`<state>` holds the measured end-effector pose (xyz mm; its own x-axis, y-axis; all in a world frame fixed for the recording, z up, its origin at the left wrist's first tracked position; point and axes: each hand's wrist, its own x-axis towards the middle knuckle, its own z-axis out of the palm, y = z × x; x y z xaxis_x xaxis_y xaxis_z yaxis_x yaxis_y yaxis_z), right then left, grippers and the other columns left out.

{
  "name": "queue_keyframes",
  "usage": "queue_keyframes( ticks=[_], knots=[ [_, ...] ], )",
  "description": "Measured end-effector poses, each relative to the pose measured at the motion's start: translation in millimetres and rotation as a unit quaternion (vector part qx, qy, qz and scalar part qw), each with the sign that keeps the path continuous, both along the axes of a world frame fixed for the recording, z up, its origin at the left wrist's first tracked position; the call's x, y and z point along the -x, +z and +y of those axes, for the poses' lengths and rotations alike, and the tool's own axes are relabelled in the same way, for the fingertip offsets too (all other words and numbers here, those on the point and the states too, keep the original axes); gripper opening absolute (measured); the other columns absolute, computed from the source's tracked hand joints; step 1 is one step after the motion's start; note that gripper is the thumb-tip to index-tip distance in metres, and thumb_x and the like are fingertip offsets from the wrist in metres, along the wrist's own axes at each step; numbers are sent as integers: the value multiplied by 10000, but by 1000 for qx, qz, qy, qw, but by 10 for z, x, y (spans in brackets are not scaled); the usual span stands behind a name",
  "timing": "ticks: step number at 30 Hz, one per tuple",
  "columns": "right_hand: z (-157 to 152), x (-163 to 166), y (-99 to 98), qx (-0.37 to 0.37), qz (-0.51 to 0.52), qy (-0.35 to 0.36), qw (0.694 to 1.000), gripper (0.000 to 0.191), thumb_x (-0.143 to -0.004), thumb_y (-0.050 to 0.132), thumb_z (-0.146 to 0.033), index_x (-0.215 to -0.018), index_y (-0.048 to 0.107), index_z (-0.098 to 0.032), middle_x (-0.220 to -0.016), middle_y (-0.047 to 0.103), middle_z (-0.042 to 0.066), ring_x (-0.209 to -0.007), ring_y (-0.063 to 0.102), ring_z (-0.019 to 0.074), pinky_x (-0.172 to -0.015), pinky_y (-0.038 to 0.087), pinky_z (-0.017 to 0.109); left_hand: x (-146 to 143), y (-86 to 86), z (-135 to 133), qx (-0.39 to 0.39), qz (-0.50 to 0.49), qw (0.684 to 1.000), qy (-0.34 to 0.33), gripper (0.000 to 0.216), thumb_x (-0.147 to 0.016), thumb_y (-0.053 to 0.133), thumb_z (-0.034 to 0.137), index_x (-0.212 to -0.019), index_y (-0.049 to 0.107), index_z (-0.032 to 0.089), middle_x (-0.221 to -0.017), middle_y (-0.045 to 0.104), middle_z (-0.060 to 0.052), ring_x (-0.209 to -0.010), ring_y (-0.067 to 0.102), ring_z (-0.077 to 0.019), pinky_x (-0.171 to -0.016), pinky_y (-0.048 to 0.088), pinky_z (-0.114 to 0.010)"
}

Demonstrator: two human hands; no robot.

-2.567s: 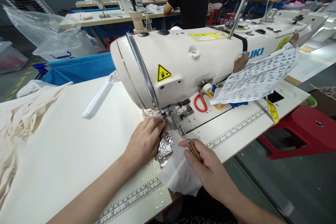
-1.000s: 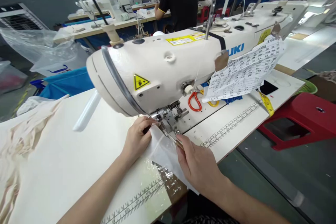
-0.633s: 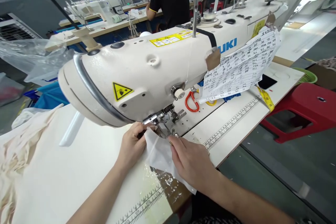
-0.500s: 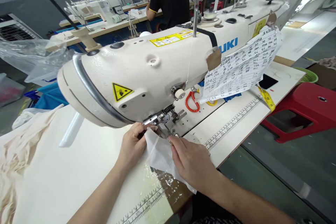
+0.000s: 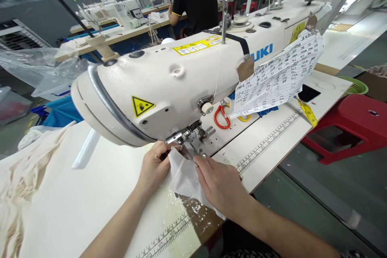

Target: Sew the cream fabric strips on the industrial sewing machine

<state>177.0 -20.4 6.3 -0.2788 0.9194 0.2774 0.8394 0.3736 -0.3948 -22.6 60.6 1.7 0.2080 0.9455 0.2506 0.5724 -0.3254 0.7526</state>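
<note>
A cream sewing machine (image 5: 181,80) stands on the white table (image 5: 75,193). Under its presser foot (image 5: 190,145) lies a small piece of white fabric (image 5: 184,175). My left hand (image 5: 155,167) pinches the fabric's left edge right beside the foot, fingers curled closed. My right hand (image 5: 220,185) rests on the fabric's right side, with its fingertips close to the needle area. In the earlier frames it held a wooden-handled tool; whether it still holds it is hidden now.
Red-handled scissors (image 5: 221,117) and a handwritten paper sheet (image 5: 278,78) sit behind the needle. A yellow tape measure (image 5: 306,113) lies at the right. Cream cloth (image 5: 21,177) is piled at the left. A red stool (image 5: 347,125) stands right. Another person (image 5: 196,0) works at the far tables.
Since 2.6 s ago the foil-like piece went out of sight, and both hands moved up to the presser foot with the white fabric. In the last second the hands barely moved.
</note>
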Motion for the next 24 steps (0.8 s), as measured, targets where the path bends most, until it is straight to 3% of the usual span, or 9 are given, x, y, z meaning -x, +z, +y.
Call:
queue_keyframes(
  ticks=[16,24],
  knots=[
    [-12,-23,-16,-7,19,9,1000,260,-981,429,-135,-1205,561,-140,-897,723,52,-706,689,198,-505,404,308,-10,7,19,29,31,999,29,239,-778,629,435,-813,732,223,-891,749,-44,-801,675,-211,-698,514,-321],
    [-13,7,-35,-4,5,0,1000,278,-974,445,-134,-1235,540,-147,-919,731,58,-702,681,197,-514,416,308,-38,43,-3,-16,70,997,0,244,-827,594,442,-842,698,221,-884,721,-49,-804,658,-209,-703,514,-326]
  ],
)
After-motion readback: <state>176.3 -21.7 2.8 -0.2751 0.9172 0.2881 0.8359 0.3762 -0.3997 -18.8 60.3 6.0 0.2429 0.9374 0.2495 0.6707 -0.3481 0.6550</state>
